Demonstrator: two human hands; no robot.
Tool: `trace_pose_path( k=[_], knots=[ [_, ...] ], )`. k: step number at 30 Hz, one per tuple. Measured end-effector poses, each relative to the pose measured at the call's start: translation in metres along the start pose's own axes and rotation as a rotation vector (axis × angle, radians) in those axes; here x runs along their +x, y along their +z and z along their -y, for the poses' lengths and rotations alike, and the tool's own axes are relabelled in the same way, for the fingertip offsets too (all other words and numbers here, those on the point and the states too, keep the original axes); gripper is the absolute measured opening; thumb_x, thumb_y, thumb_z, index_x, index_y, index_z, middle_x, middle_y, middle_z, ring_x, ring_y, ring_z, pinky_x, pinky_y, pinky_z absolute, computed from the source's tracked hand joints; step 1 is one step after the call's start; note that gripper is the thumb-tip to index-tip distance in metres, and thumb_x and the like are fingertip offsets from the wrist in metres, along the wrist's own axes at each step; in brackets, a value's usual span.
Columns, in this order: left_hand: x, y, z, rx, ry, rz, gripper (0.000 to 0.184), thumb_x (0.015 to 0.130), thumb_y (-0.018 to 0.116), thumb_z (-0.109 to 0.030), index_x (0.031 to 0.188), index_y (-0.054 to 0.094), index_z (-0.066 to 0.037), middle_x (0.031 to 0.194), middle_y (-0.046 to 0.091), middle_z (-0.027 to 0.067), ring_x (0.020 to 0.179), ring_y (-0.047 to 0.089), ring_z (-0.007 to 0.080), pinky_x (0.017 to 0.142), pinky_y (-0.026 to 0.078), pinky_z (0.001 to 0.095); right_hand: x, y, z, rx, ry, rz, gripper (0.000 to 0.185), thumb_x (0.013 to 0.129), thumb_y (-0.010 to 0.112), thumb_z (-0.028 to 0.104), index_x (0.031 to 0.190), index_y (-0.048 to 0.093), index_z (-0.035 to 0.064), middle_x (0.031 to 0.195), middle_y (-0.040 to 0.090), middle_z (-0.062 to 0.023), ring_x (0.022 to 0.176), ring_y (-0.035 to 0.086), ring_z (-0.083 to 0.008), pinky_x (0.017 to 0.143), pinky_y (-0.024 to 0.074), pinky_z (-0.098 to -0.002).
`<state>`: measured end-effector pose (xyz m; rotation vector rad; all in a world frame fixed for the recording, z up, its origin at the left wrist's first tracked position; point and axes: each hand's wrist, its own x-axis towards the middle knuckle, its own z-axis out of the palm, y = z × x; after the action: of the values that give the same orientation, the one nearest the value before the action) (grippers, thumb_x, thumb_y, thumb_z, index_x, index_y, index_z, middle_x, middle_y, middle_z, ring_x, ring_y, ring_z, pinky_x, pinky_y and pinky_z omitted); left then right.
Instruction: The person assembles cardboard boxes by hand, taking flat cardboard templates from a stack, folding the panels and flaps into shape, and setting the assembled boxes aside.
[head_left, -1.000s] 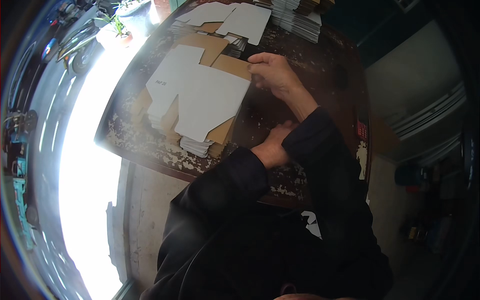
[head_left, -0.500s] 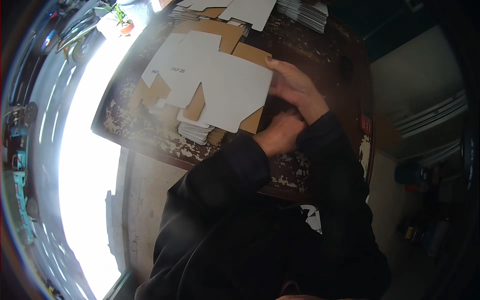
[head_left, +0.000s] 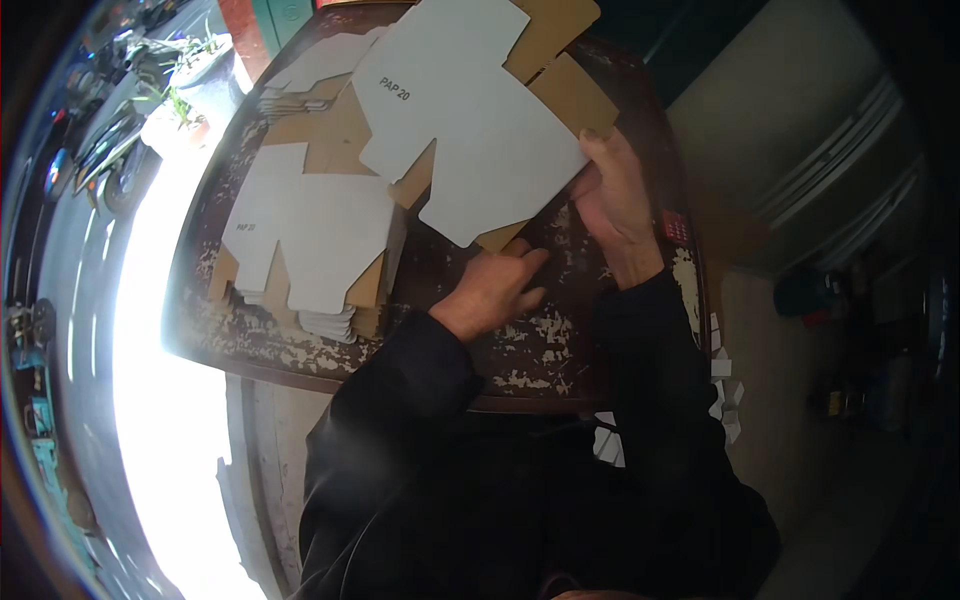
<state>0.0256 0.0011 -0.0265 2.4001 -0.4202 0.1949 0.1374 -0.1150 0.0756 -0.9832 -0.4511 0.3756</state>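
A flat die-cut carton (head_left: 470,120), white with brown flaps and marked PAP 20, is raised above the table. My right hand (head_left: 615,190) grips its right edge, thumb on top and the other fingers beneath. Just below the carton's lower corner is my left hand (head_left: 495,290), palm down with its fingers partly spread and nothing seen in it. A stack of similar flat cartons (head_left: 315,235) lies to the left on the worn dark table (head_left: 540,355).
More flat cartons (head_left: 325,60) lie at the back left of the table. A red object (head_left: 675,227) sits by the right edge. Potted plants (head_left: 205,80) stand beyond the far left corner. White pieces (head_left: 730,395) show below the table's right side.
One carton has been lifted off the stack and moved up and right with my right hand. My left hand has come out from beside my right wrist, and its fingers have spread. The view has shifted.
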Motion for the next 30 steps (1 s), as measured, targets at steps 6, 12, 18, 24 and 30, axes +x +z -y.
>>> trace_pose_path(
  k=[6, 12, 18, 24, 30],
  knots=[
    [0.001, -0.005, -0.004, -0.295, -0.052, -0.176, 0.037, 0.077, 0.068, -0.01, 0.113, 0.061, -0.004, 0.093, 0.064, 0.0105, 0.081, 0.06, 0.0232, 0.076, 0.05, 0.0312, -0.041, -0.047, 0.019, -0.181, -0.306, -0.201, 0.013, 0.094, 0.059, 0.013, 0.104, 0.058, 0.0031, 0.099, 0.062, -0.0055, 0.089, 0.055, -0.0103, 0.083, 0.0448, -0.0255],
    [0.008, -0.011, -0.014, -0.819, -0.287, -0.24, 0.037, 0.086, 0.065, -0.01, 0.122, 0.058, -0.004, 0.097, 0.065, 0.0072, 0.083, 0.059, 0.0132, 0.078, 0.048, 0.0248, -0.063, -0.068, 0.004, -0.165, -0.377, -0.287, 0.013, 0.094, 0.06, 0.014, 0.102, 0.057, 0.0035, 0.099, 0.061, -0.0038, 0.087, 0.052, -0.0087, 0.083, 0.0416, -0.0237],
    [0.01, -0.009, -0.017, -1.181, -0.36, -0.254, 0.043, 0.093, 0.062, -0.014, 0.134, 0.05, -0.007, 0.107, 0.064, 0.0082, 0.089, 0.06, 0.0137, 0.081, 0.05, 0.0252, -0.071, -0.067, -0.008, -0.098, -0.34, -0.331, 0.013, 0.094, 0.06, 0.014, 0.101, 0.057, 0.0039, 0.097, 0.06, -0.0024, 0.085, 0.05, -0.0079, 0.082, 0.0406, -0.0237],
    [0.01, -0.002, -0.02, -1.543, -0.496, -0.174, 0.054, 0.092, 0.064, -0.018, 0.14, 0.041, -0.008, 0.107, 0.062, 0.0094, 0.087, 0.061, 0.0162, 0.08, 0.051, 0.0274, -0.075, -0.06, -0.01, -0.145, -0.371, -0.327, 0.012, 0.095, 0.059, 0.014, 0.101, 0.056, 0.0046, 0.097, 0.059, -0.0016, 0.085, 0.049, -0.0074, 0.082, 0.0398, -0.023],
    [0.012, -0.003, -0.017, -1.743, -0.523, -0.124, 0.048, 0.094, 0.062, -0.019, 0.136, 0.043, -0.01, 0.101, 0.063, 0.0098, 0.086, 0.061, 0.0175, 0.079, 0.052, 0.0289, -0.077, -0.056, -0.011, -0.147, -0.38, -0.322, 0.011, 0.095, 0.059, 0.014, 0.101, 0.056, 0.005, 0.096, 0.059, -0.0013, 0.085, 0.048, -0.007, 0.082, 0.0393, -0.022]
  ],
)
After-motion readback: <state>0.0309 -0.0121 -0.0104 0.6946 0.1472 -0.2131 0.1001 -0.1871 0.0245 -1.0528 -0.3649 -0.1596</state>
